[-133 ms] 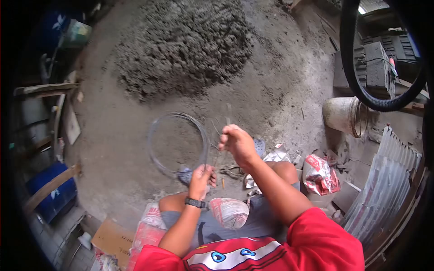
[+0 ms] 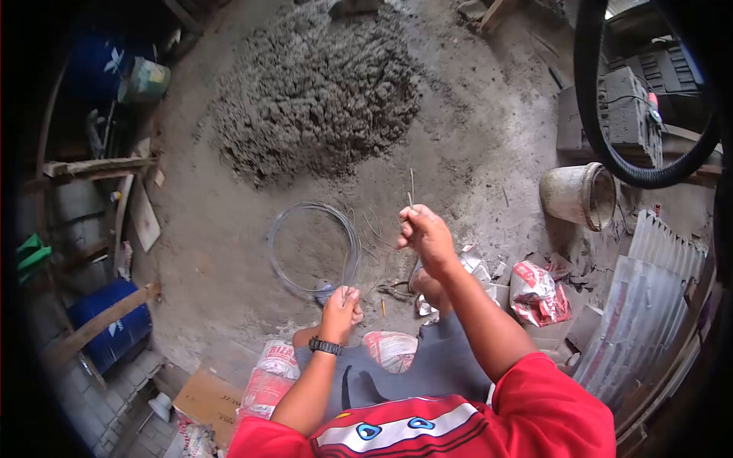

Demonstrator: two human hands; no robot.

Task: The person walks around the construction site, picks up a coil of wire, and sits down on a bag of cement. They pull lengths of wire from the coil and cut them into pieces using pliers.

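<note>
My left hand [image 2: 340, 314], with a dark watch on the wrist, is closed at the lower edge of a coil of thin wire [image 2: 354, 243]. The loop spreads out ahead of it, above the concrete floor. My right hand [image 2: 426, 237] is raised to the right, fingers pinched round a thin piece of wire [image 2: 412, 183] that sticks up past the fingertips. Whether this piece joins the coil cannot be made out. Loose wire strands [image 2: 372, 223] show between the hands. Below them on the floor lie a tool like pliers [image 2: 397, 291] and a small orange stick [image 2: 383, 307].
A heap of wet grey mortar [image 2: 321, 99] lies ahead. To the right are a dirty bucket [image 2: 569, 197], a red-and-white sack [image 2: 538, 290] and corrugated metal sheets [image 2: 634, 313]. At left stand a blue drum [image 2: 111, 324] and a cardboard box [image 2: 208, 401]. A black hose [image 2: 649, 179] hangs at upper right.
My right hand has moved right, away from my left hand, with the wire piece. The view has shifted slightly. My left hand stays at the coil.
</note>
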